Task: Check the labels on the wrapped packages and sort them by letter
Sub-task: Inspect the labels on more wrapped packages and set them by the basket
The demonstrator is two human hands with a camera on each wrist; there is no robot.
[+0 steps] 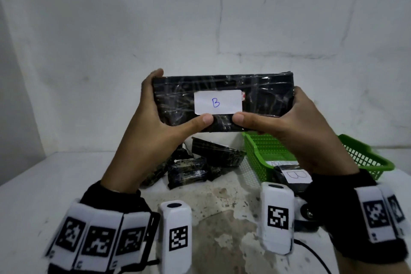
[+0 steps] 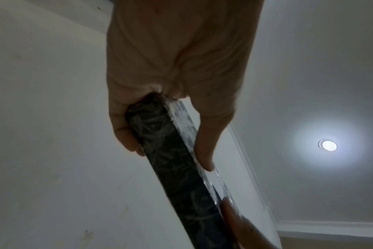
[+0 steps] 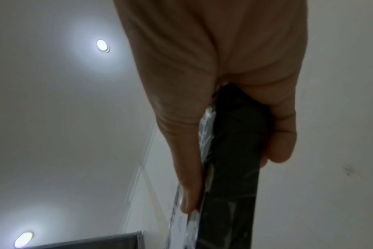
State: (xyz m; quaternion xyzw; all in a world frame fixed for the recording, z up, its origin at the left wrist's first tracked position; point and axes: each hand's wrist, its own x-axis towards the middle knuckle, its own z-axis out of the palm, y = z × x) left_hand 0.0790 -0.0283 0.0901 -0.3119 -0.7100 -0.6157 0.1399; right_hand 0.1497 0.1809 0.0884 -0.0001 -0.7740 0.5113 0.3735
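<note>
We hold a flat, oblong package (image 1: 222, 102) in crinkled black film up off the worktop (image 1: 44, 184), left hand (image 1: 155, 127) and right hand (image 1: 295, 127) gripping its ends, thumbs under its white "B" label (image 1: 218, 102). Behind it, toward the worktop's far edge, lie a package heap (image 1: 191, 167) and a green mesh basket (image 1: 262, 153).

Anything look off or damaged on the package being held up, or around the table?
Nothing serious. The held package looks intact, its B label straight and readable. The unsorted packages lie jumbled, and the table has worn, stained patches.
</note>
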